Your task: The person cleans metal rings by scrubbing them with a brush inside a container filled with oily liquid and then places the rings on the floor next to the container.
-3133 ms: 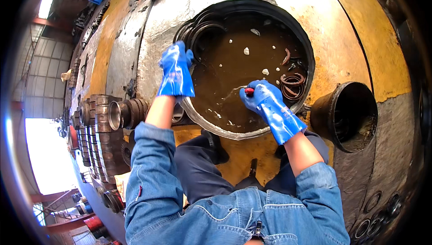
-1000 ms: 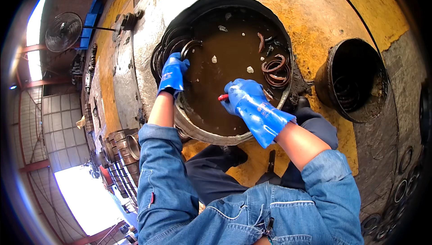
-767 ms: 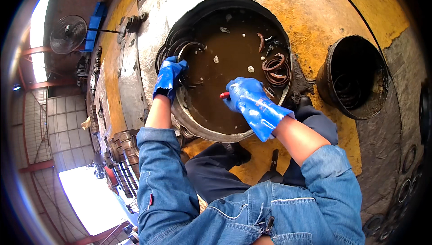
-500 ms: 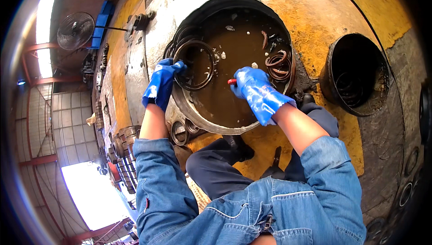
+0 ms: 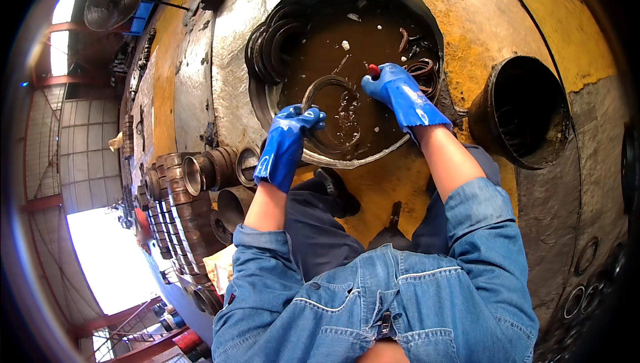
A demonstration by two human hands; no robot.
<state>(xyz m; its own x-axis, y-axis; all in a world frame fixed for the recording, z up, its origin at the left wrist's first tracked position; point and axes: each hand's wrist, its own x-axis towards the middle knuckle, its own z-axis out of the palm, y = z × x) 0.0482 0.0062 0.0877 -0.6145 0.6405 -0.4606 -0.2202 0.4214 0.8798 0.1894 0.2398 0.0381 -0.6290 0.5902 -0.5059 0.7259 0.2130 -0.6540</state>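
Over the near side of the tub (image 5: 363, 161), the left hand (image 5: 291, 126) pinches the left edge of a ring (image 5: 331, 80) reaching rightward toward the right hand (image 5: 392, 85), curled round a red handle (image 5: 373, 70).

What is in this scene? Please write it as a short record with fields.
Left hand: blue glove, fingers closed on a large ring
Right hand: blue glove, holding a red-handled tool, exact kind unclear
Container: round black tub, murky brown liquid inside
Tub's left side: dark rings
Tub's right side: reddish-brown rings
Right of tub: dark bucket
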